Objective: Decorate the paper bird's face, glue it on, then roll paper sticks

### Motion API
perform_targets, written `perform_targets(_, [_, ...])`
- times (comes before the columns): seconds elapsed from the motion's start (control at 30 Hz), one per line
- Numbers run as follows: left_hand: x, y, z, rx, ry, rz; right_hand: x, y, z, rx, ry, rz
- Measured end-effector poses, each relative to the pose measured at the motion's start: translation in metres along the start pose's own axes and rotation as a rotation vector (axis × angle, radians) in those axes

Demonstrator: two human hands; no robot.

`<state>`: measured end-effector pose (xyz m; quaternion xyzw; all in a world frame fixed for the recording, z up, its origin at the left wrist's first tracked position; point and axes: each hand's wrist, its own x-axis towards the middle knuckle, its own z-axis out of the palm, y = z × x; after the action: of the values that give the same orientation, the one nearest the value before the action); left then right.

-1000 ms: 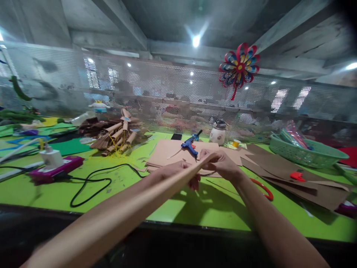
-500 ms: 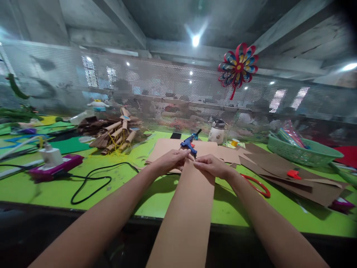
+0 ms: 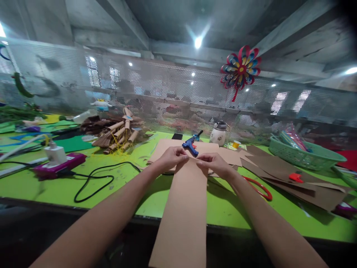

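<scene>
A long strip of brown kraft paper (image 3: 185, 208) runs from the middle of the table over its front edge toward me. My left hand (image 3: 175, 156) pinches the left corner of its far end, and my right hand (image 3: 213, 163) pinches the right corner. Just beyond the fingers lies a blue glue gun (image 3: 190, 145) with a red trigger, on top of flat brown paper sheets (image 3: 164, 147). What the fingertips do at the very edge is too small to make out.
On the left are a purple power strip (image 3: 60, 165) with a black cord and a bundle of rolled brown paper (image 3: 122, 134). To the right lie red-handled scissors (image 3: 260, 189), dark brown sheets (image 3: 279, 167) and a green basket (image 3: 315, 154). A white jar (image 3: 218, 134) stands behind.
The far end of the paper strip has shifted a little left and lies straighter. My hands have spread slightly apart along its edge. The whole view has moved slightly.
</scene>
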<state>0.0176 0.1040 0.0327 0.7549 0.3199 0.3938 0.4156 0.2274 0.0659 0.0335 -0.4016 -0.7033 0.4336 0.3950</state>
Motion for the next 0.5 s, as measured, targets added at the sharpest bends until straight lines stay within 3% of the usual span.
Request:
perform_targets(0.1, [0.003,-0.009,-0.003,0.015,0.019,0.028,0.001,0.001,0.002,0.042,0.096,0.005])
perform_targets(0.2, [0.005,-0.014,-0.007,0.021,-0.068,0.061,0.003,0.003,0.003,0.035,0.157,-0.011])
perform_targets(0.5, [-0.001,-0.007,-0.003,-0.020,-0.274,0.008,0.004,0.008,0.002,-0.090,0.055,-0.036])
